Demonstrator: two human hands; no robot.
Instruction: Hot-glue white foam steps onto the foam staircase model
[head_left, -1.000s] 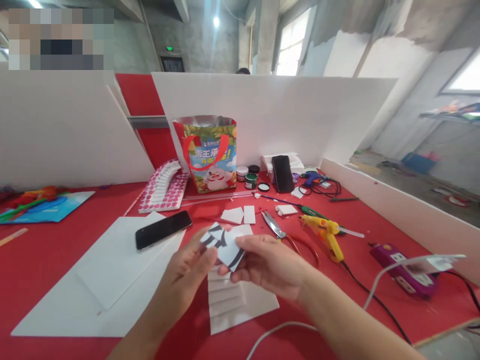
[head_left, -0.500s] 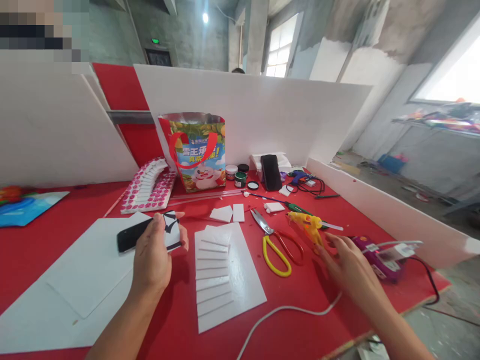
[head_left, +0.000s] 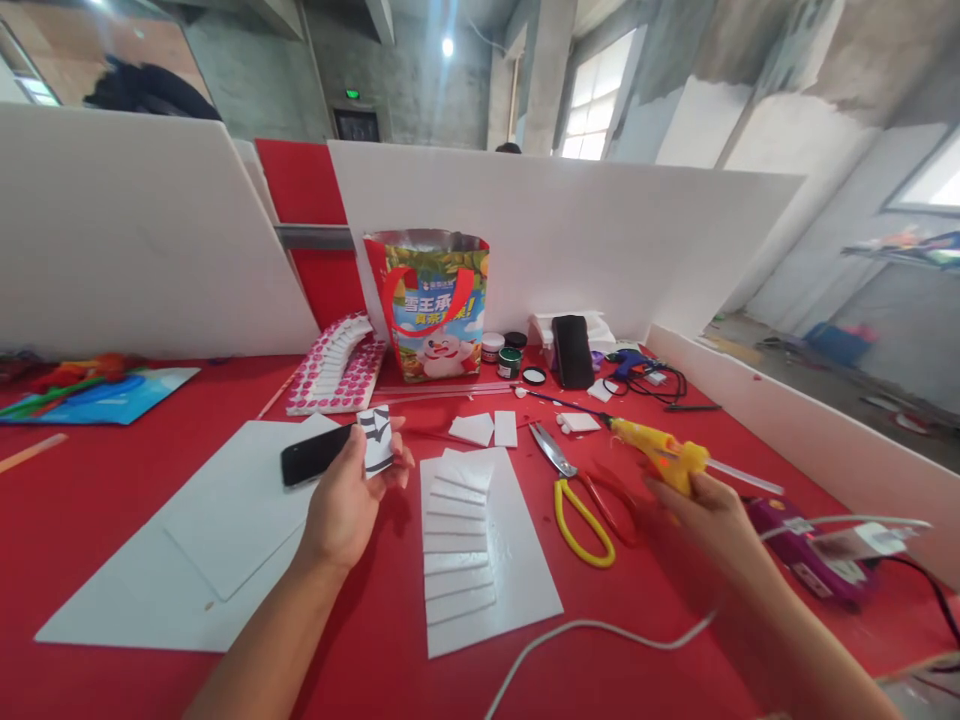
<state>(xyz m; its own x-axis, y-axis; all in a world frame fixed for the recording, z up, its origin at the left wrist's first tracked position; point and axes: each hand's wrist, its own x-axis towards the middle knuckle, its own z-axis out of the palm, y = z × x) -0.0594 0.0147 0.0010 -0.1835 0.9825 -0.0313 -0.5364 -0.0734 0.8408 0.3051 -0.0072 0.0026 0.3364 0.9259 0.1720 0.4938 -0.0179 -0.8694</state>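
Note:
My left hand [head_left: 349, 505] grips a small white piece with black markings [head_left: 376, 440] over the white sheets [head_left: 247, 520]. A black phone [head_left: 315, 456] lies just left of its fingers. On the right, my right hand [head_left: 701, 510] is wrapped round the handle of a yellow glue gun [head_left: 664, 450], whose nozzle points left and a clear stick juts from its back. Between my hands lie a white board [head_left: 521, 560] bearing several overlapping thin strips [head_left: 459, 545], and scissors [head_left: 581, 500] with one yellow and one red handle.
Behind stand a colourful bag [head_left: 442, 330], paint jars [head_left: 509, 361] and a propped black phone [head_left: 571, 352]. A purple power strip [head_left: 810, 560] sits at the right. A white cable [head_left: 585, 624] crosses the front. White panels [head_left: 562, 230] border the red table [head_left: 375, 640].
My right hand has closed on the glue gun and lifted it off the table. The view has swung left, so most things appear further right.

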